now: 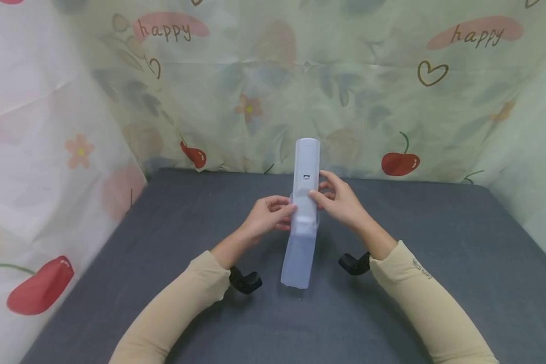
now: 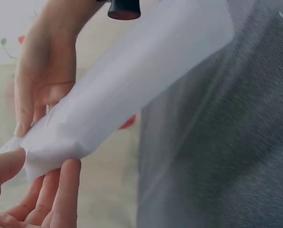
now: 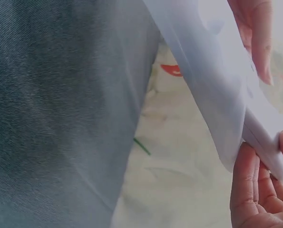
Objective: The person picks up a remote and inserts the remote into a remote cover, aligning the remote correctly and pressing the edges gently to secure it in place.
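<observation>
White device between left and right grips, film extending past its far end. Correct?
Wrong end: the film extends past the near end of the white device, per the head view. It's between left grip and right grip, as stated.

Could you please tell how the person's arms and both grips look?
The left sleeve and right sleeve are cream, the right with a dark marking near its cuff. A black device shows beside the left cuff, another beside the right. The left grip and right grip are ungloved.
</observation>
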### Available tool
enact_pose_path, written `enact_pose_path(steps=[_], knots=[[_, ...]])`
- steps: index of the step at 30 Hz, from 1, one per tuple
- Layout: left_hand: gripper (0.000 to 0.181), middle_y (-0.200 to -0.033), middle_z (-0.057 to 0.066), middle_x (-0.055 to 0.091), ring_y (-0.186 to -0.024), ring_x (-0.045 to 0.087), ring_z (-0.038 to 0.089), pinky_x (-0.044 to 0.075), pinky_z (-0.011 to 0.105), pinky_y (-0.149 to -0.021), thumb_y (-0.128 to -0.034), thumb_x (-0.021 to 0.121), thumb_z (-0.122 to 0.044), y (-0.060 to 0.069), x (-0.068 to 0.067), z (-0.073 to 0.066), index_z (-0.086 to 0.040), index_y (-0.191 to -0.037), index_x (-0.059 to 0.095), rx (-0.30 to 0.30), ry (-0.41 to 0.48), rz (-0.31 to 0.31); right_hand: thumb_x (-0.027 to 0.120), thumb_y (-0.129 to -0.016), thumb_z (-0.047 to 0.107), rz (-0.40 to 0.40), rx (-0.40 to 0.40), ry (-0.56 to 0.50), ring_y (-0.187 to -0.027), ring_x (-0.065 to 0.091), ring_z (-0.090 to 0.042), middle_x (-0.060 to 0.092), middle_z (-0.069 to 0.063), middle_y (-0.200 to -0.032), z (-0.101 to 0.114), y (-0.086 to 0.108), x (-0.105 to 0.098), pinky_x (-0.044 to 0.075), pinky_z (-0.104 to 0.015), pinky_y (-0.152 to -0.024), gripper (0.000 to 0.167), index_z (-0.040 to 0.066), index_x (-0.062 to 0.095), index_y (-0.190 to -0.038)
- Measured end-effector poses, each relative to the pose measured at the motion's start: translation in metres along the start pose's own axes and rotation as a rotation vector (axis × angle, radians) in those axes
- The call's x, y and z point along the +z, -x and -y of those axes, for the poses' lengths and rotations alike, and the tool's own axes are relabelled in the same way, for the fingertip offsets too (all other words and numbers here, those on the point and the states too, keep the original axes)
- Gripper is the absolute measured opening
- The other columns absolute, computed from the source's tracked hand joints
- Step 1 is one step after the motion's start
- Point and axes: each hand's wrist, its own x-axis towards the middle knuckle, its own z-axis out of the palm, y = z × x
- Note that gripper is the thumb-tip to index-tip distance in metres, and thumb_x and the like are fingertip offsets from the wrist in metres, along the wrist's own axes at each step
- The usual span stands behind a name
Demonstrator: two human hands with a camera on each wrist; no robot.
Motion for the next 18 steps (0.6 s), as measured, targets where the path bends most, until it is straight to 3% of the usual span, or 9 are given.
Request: enact_pose_path(steps=[6, 11, 18], knots=[[0.037, -0.116, 0.020, 0.064, -0.086, 0.068, 0.022, 0.057, 0.036, -0.073, -0.0921, 0.059, -0.028, 0.009, 0.003, -0.013, -0.002, -0.118, 0.057, 0.048, -0.035, 0.006, 0.057, -0.093, 0.014, -0.010, -0.069, 0.013, -0.089, 0.065, -0.027, 0.056, -0.023, -0.118, 0.007, 0.007, -0.004, 0.055, -0.045, -0.080, 0.060, 0.006, 0.028, -0.145], [0.033, -0.115, 0.020, 0.064, -0.092, 0.068, 0.028, 0.058, 0.034, -0.070, -0.0968, 0.051, -0.025, 0.015, 0.005, -0.019, -0.001, -0.117, 0.060, 0.055, 0.004, -0.024, 0.058, -0.092, 0.012, -0.023, -0.118, 0.010, -0.082, 0.064, -0.019, 0.057, -0.023, -0.116, 0.011, 0.012, -0.007, 0.056, -0.036, -0.076, 0.058, 0.006, 0.031, -0.143], [0.027, -0.112, 0.025, 0.064, -0.081, 0.068, 0.018, 0.058, 0.034, -0.069, -0.0964, 0.052, -0.016, 0.019, 0.009, -0.021, 0.005, -0.111, 0.061, 0.065, 0.066, -0.072, 0.060, -0.091, 0.011, -0.018, -0.132, 0.025, -0.074, 0.062, -0.010, 0.058, -0.023, -0.114, 0.012, 0.014, -0.008, 0.057, -0.032, -0.073, 0.059, 0.004, 0.032, -0.142]])
